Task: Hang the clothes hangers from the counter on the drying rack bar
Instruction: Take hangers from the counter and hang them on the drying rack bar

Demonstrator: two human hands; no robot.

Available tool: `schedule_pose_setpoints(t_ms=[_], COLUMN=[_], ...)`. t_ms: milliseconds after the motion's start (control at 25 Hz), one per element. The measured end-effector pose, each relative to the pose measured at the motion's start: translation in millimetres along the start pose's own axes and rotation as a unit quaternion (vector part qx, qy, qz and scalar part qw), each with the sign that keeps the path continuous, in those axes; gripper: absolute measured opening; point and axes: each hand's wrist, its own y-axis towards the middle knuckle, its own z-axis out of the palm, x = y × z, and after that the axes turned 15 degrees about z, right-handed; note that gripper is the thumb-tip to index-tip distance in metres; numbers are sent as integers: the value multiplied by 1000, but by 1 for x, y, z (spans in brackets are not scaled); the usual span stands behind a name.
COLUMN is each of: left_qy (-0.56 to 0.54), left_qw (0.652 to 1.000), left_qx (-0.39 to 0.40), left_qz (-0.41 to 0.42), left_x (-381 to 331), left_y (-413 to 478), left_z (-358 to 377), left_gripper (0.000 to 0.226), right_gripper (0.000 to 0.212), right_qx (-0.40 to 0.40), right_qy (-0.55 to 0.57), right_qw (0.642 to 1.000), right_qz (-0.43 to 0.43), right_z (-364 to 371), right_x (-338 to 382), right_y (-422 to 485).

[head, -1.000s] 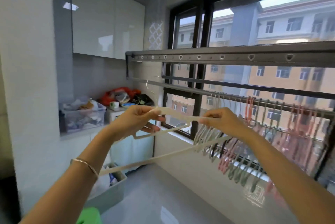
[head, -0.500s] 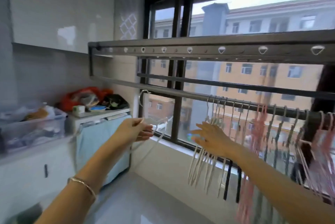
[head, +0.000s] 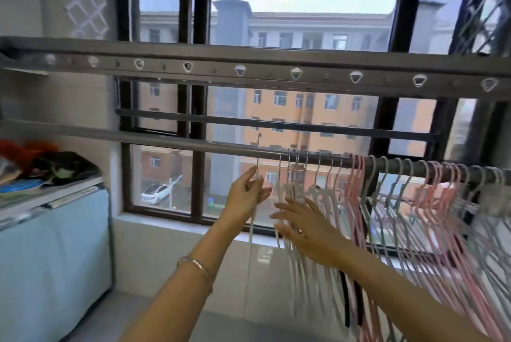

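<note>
My left hand (head: pixel 247 192) pinches a thin white hanger (head: pixel 251 233) by its neck. Its metal hook rises to the grey drying rack bar (head: pixel 166 141) near the middle of the window. My right hand (head: pixel 304 226) is flat with fingers spread, pressed against the row of white hangers (head: pixel 307 203) that hang on the bar just to the right. Further right along the bar hang several pink hangers (head: pixel 356 195) and grey-green hangers (head: pixel 387 203).
An upper rack beam (head: pixel 249 65) with ring holes crosses above. A counter (head: pixel 49 195) at left carries a pile of bags and cloth, with a pale blue cover below. The black-framed window (head: pixel 199 120) lies behind the rack.
The view turned right toward the window. My left hand carried the white hanger from in front of me up to the bar. My right hand let go of it and moved onto the hung hangers.
</note>
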Motion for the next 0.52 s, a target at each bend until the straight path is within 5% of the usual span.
schedule_pose_setpoints(t_ms=[320,520], left_qy=[88,287], left_qw=[991,956], left_qx=[62,59], left_qz=[-75,26], left_x=[35,1], left_y=[19,-2], left_z=[15,35], left_gripper=[39,75], right_gripper=[46,59], right_qx=[-38,-88], right_qy=[51,58], right_qw=[998,993], right_qz=[19,48], right_z=[-13,-36], right_x=[-2,-35], right_y=[-14,-38])
